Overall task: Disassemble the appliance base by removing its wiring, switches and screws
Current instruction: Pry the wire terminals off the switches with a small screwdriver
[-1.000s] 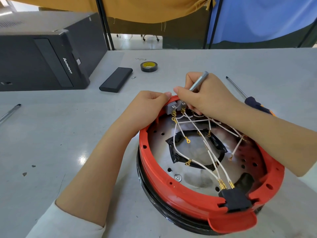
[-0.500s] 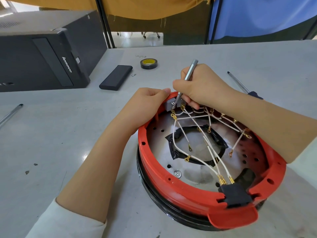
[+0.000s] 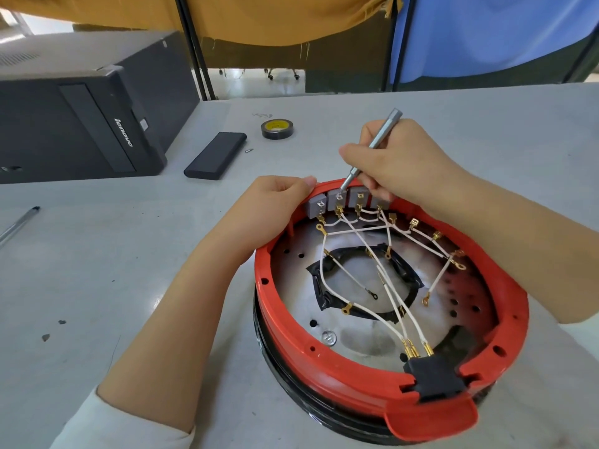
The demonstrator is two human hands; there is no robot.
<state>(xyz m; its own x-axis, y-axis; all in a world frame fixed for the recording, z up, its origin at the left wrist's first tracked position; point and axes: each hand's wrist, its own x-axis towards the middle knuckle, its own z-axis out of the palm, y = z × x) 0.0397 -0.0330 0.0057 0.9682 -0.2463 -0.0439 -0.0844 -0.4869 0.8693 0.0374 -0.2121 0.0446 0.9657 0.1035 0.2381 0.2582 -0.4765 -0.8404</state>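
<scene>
A pale grey counter [image 3: 97, 286], scuffed and flecked with dark specks, carries a round red plastic appliance base [image 3: 340, 361] with a black lower rim near its front edge, right of centre. The left hand [image 3: 275, 202] curls over the base's far rim, its grip closed on the red edge beside a row of small grey switch blocks [image 3: 337, 200]. The right hand [image 3: 398, 163] has its grip clenched round a slim silver screwdriver [image 3: 372, 147], tip down on the second block. White wires with brass terminals [image 3: 366, 277] cross the metal floor of the base to a black connector block [image 3: 434, 377] at the near rim. Toward the far left corner lies a black Lenovo computer tower [image 3: 81, 124] on its side; beside it, a flat black rectangular case [image 3: 215, 155] and a roll of black tape with a yellow core [image 3: 277, 128]. A pen [image 3: 19, 222] lies at the left edge. Beyond the far edge hang mustard-yellow cloth [image 3: 275, 17] and blue cloth [image 3: 492, 34] on dark poles
</scene>
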